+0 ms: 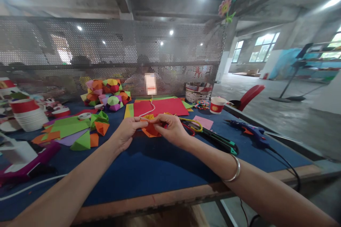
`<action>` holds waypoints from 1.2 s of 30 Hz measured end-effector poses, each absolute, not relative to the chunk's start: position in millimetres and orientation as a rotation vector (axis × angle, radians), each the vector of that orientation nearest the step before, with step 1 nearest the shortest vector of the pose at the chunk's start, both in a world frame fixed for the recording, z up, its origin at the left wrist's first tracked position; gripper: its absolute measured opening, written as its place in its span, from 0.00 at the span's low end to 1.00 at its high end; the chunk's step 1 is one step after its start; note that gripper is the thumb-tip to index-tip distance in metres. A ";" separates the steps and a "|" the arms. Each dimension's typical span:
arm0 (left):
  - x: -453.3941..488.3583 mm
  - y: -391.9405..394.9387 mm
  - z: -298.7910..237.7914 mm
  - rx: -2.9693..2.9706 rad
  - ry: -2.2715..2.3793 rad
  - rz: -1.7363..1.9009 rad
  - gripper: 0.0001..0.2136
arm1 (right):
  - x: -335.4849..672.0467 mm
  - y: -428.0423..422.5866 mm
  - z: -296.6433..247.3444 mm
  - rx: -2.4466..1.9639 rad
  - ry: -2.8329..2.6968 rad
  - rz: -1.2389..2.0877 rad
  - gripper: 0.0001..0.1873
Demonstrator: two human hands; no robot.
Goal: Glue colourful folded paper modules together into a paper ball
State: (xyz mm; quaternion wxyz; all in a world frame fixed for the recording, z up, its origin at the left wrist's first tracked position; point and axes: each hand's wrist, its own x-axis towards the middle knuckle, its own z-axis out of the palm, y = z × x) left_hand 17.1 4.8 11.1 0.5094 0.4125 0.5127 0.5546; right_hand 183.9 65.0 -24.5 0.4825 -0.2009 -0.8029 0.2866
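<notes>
Between my two hands, just above the blue tabletop, is an orange folded paper piece (151, 132) with some yellow at its top. My left hand (129, 131) pinches its left side with thumb and finger. From the right, my right hand (172, 129) closes on the same piece; its fingertips are partly hidden. Behind the hands lies a stack of coloured paper with a red sheet (162, 108) on top. Beside my right hand are scissors with yellow and red handles (195, 125) and a black and green utility knife (218, 140).
Left, folded paper balls (108, 94), loose green paper (70, 126), stacked cups (29, 115) and a purple power strip (29, 163). Right, a paper cup (217, 105), a woven basket (198, 93) and a blue glue gun (249, 133) with its cord. A perforated metal screen (165, 49) stands behind.
</notes>
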 end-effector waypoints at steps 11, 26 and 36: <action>13.6 6.3 11.5 0.989 1.202 1.269 0.09 | 184.8 67.0 -22.4 -0.514 -1.989 0.745 0.10; 16.1 6.6 10.4 1.295 1.392 1.388 0.07 | 185.4 62.8 -18.5 -0.720 -1.968 0.808 0.11; 14.8 8.4 2.5 1.453 1.470 1.351 0.04 | 185.3 65.4 -19.4 -0.754 -2.178 0.419 0.07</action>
